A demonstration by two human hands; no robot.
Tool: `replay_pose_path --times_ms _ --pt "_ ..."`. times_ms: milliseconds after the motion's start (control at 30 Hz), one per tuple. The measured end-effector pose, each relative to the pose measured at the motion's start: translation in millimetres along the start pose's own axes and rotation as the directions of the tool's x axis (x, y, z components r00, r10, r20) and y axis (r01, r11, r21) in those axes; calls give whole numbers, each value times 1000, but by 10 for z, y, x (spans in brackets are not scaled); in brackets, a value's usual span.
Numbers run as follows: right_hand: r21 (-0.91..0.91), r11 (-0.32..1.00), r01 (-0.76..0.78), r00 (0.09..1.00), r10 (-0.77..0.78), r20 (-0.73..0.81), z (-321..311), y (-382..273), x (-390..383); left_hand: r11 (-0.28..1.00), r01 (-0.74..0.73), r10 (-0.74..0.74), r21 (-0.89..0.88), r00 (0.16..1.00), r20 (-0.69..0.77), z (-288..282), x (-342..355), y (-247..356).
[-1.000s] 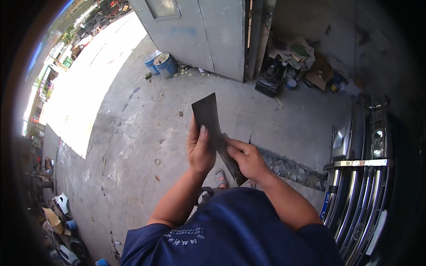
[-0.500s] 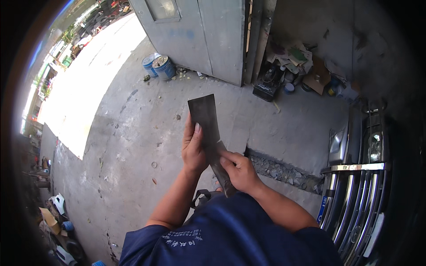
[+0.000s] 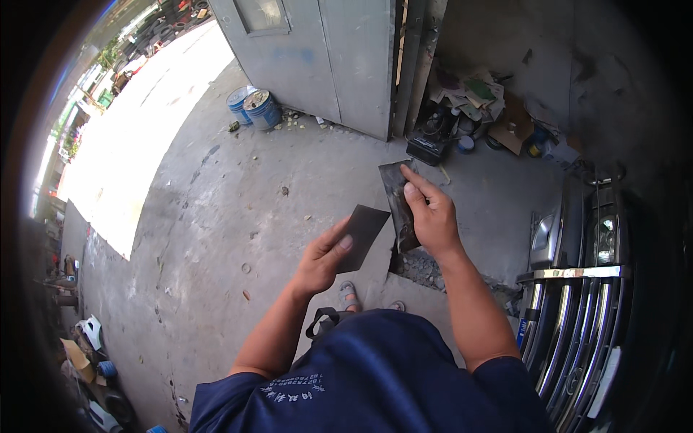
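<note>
My left hand (image 3: 323, 261) grips a flat, dark grey rectangular sheet that looks like sandpaper (image 3: 366, 229), thumb on its upper face and fingers behind. To the right and a little farther out, my right hand (image 3: 433, 216) is closed on a narrower dark strip (image 3: 398, 209) with a scuffed, shiny, creased surface. One fingertip of that hand lies along the strip's top end, with the thumb lower down. The two pieces are apart, with a small gap between them, both held over the concrete floor. Fingers behind the sheet are hidden.
A chrome vehicle grille (image 3: 570, 332) with a headlight stands at the right. Ahead are a grey metal door (image 3: 310, 65), blue buckets (image 3: 261, 112), and a black battery-like box (image 3: 427, 148) beside a paper pile (image 3: 469, 94). A rubble-filled trench (image 3: 422, 270) cuts the floor.
Before, the two dark pieces overlapped in front of me, both hands on them. Now they are separated: my right hand has moved up and right with the strip, my left hand slightly lower.
</note>
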State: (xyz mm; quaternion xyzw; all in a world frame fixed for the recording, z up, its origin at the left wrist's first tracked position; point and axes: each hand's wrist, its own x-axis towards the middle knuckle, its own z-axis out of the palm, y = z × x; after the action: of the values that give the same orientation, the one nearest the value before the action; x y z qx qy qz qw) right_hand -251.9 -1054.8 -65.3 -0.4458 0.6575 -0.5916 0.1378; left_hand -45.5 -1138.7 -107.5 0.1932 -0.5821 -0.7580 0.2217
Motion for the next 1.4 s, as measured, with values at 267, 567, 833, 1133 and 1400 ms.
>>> replay_pose_path --times_ms 267,567,833,1133,1400 --pt "368 927 -65 992 99 -74 -188 102 23 899 25 -192 -438 919 -343 43 62 -2" --pt "305 942 -138 988 152 -23 -77 91 -267 796 102 -356 -596 876 -326 307 120 5" --pt "245 969 -22 999 32 -38 156 14 -697 795 -18 -305 -607 852 -425 452 160 -45" --pt "186 981 -46 997 32 76 188 123 -793 879 -98 -173 -467 847 -503 612 155 -147" --pt "443 887 -130 990 137 16 147 -42 -743 909 -152 -83 -388 846 -526 604 121 -75"
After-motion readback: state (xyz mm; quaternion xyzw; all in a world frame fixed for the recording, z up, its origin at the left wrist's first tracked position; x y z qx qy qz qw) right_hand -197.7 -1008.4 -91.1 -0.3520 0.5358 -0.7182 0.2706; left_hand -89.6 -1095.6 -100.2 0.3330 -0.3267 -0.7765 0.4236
